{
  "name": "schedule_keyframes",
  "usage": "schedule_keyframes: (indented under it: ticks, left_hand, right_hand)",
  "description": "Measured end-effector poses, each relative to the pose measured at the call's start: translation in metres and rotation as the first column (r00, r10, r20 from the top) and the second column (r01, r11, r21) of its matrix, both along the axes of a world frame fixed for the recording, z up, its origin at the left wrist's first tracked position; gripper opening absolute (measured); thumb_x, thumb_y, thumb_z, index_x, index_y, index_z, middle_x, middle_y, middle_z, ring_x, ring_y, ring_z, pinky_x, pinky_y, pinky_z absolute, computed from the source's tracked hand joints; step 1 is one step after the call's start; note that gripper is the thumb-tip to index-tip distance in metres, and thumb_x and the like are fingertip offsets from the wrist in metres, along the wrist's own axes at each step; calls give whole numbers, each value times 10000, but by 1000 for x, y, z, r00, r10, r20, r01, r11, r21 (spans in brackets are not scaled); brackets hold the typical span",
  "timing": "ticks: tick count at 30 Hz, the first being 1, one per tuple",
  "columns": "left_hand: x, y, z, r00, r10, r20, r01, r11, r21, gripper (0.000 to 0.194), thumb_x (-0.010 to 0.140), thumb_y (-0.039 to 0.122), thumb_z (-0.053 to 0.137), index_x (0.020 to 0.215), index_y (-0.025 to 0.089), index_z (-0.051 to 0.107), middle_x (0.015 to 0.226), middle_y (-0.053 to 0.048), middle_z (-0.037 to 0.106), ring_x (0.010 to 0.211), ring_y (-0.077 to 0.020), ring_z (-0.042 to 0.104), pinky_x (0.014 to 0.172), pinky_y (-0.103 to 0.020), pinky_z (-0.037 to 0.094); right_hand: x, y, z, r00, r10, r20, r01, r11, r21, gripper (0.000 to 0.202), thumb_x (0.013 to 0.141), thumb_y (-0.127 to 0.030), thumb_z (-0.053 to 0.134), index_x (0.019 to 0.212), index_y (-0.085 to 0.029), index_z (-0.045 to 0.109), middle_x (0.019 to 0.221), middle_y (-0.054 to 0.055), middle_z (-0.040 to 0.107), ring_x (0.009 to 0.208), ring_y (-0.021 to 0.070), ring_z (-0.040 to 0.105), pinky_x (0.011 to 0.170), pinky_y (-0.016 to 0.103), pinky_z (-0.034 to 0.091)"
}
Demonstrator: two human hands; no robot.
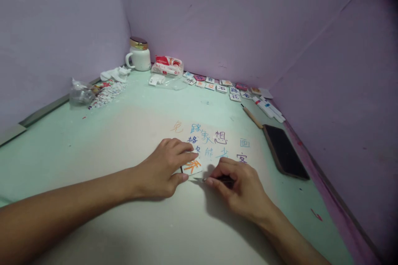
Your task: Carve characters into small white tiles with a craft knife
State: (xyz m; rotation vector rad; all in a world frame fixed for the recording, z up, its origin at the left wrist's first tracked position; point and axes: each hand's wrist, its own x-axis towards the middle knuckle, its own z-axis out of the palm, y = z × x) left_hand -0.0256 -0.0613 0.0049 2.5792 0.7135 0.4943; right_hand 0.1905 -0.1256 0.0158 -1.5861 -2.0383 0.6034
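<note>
Green table bears 想, 画 — left grip steadies an orange-lettered tile, right grip pinches a knife.

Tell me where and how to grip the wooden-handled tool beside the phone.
Pinch its wooden handle around the middle, probably best from the left: it lies flat, its dark tip points away from the person, the phone sits at its near end, and white pens lie to its right.
</note>
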Motion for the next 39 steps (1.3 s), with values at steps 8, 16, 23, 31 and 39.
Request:
schedule_keyframes:
  ticks: [8,16,23,31,39]
  left_hand:
    - [2,-7,1,978,201,-52,-195,976,97,432,766,475,636,1024,130,602,887,-90,591,826,-264,538,755,-428,395]
    - [-3,-10,1,972,214,97,-227,962,155,259,908,353,416,870,148,569,854,-81,591,795,-235,520,728,-403,389]
    - [0,-7,-1,999,32,35,-35,995,88,351,811,251,589,1138,133,540,1059,-119,566,980,-279,493,868,-463,376]
    - [1,-9,-5,994,95,49,-97,995,38,299,772,233,588,1058,152,555,969,-91,538,890,-257,463,807,-448,390]
    - [2,-10,-6,992,116,42,-117,992,40,292,764,250,573,1040,157,556,959,-91,529,881,-252,454,800,-444,402]
  right_hand:
    - [3,3,-8,984,-157,-84,164,982,90,133,784,-278,605,677,-202,632,667,2,638,608,148,560,564,272,385]
    - [2,0,-1,992,-124,-39,128,983,133,128,790,-260,584,690,-201,639,665,5,628,596,146,554,542,261,367]
    - [6,-3,-1,991,-94,97,78,985,153,136,784,-252,572,681,-202,645,643,1,605,533,127,526,503,245,319]
    - [1,-9,-8,972,-89,216,24,958,286,194,825,-254,525,696,-202,661,643,3,609,469,108,511,459,242,246]
    - [-6,-9,-10,958,-123,260,13,922,387,243,843,-248,502,666,-198,661,605,-1,597,452,109,516,442,259,211]
